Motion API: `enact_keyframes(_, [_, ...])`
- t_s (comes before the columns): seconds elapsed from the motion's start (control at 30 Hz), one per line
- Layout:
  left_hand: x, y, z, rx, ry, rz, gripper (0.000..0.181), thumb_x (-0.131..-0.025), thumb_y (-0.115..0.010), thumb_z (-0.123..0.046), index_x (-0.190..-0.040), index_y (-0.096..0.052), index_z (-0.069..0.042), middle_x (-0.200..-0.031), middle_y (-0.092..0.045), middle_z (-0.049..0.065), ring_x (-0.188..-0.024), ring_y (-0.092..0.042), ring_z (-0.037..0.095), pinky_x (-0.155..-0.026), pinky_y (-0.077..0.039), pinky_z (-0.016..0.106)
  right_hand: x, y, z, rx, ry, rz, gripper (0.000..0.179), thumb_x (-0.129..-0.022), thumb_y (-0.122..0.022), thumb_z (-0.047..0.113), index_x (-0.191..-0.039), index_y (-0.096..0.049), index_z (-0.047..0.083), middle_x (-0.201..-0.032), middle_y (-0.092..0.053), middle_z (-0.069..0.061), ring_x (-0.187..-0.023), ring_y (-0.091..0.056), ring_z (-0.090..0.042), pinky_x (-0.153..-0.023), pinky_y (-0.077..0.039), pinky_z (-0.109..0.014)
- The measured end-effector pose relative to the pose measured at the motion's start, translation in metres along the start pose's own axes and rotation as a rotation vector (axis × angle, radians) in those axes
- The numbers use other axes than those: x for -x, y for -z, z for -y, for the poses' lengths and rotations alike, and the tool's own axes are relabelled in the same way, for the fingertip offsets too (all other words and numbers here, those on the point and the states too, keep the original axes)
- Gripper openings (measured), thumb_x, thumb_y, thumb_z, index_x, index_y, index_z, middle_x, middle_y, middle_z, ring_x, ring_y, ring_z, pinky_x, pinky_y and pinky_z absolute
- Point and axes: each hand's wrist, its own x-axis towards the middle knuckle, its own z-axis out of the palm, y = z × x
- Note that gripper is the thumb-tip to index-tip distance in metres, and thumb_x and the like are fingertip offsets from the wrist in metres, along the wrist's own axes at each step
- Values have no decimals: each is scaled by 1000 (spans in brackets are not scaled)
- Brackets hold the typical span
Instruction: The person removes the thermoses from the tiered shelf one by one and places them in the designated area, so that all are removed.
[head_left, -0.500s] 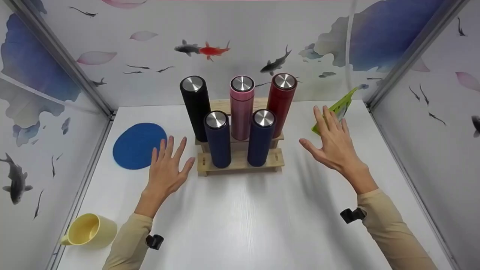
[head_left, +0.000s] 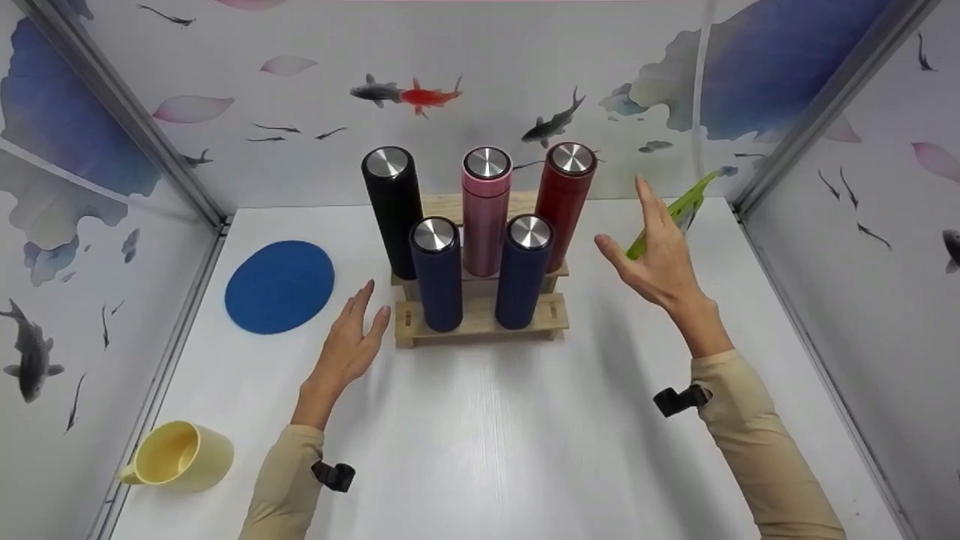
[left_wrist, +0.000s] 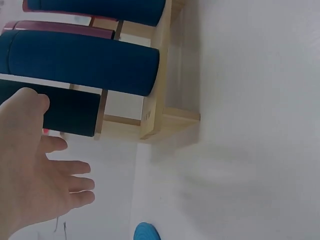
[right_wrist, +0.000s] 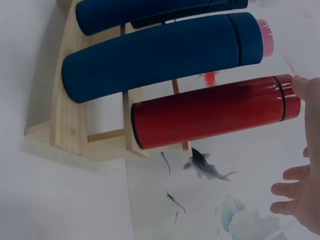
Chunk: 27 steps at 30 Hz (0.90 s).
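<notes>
A two-tier wooden stand (head_left: 480,337) carries several upright thermos bottles with shiny steel lid tops. On its back tier are a black thermos (head_left: 395,225), a pink thermos (head_left: 484,232) and a red thermos (head_left: 566,202). Two dark blue thermoses, one left (head_left: 439,289) and one right (head_left: 523,281), stand on the front tier. My left hand (head_left: 349,341) hovers left of the stand, fingers straight and thumb apart, holding nothing. To the right of the red thermos, my right hand (head_left: 660,259) is raised with straight fingers and holds nothing, partly covering a green item (head_left: 686,206).
A blue round mat (head_left: 280,287) lies on the white table to the left. Nearer the front left corner stands a yellow mug (head_left: 187,456). Printed panels with metal corner posts enclose the table at the back and sides.
My left hand has shifted right, away from the blue mat, and turned edge-on. The right hand has moved slightly up and left and turned its palm inward. The thermoses stay in place.
</notes>
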Motion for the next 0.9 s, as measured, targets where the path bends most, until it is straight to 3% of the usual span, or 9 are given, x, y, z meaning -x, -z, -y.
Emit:
enact_keyframes(0.27, [-4, -18, 11, 228, 14, -70, 65, -108, -41, -43, -160, -28, -6, -164, -32, 17, -153, -28, 35, -125, -23, 50, -19, -5, 15, -172, -8, -87, 84, -91, -72, 34, -159, -31, 8, -162, -38, -11, -144, -44, -34, -117, -35, -56])
enact_keyframes(0.5, [-4, -40, 24, 441, 43, -148, 58, -109, -45, -37, -156, -36, -4, -159, -40, 20, -149, -37, 35, -121, -33, 48, -30, 5, 68, -323, -104, -61, 78, -94, -69, 19, -158, -28, -1, -160, -38, -22, -146, -41, -37, -120, -33, -51])
enact_keyframes(0.7, [-11, -58, 33, 543, 125, -138, 56, -108, -47, -31, -154, -38, -1, -156, -42, 23, -146, -41, 38, -118, -37, 46, -41, -3, 75, -387, -113, -64, 79, -94, -69, 22, -157, -28, -2, -159, -39, -22, -147, -40, -37, -121, -32, -51])
enact_keyframes(0.9, [-18, -76, 38, 591, 176, -133, 56, -106, -50, -24, -153, -37, 2, -154, -43, 26, -144, -43, 39, -117, -39, 45, -54, -25, 55, -434, -125, -76, 79, -91, -72, 17, -157, -31, 0, -156, -44, -20, -144, -45, -35, -119, -35, -50])
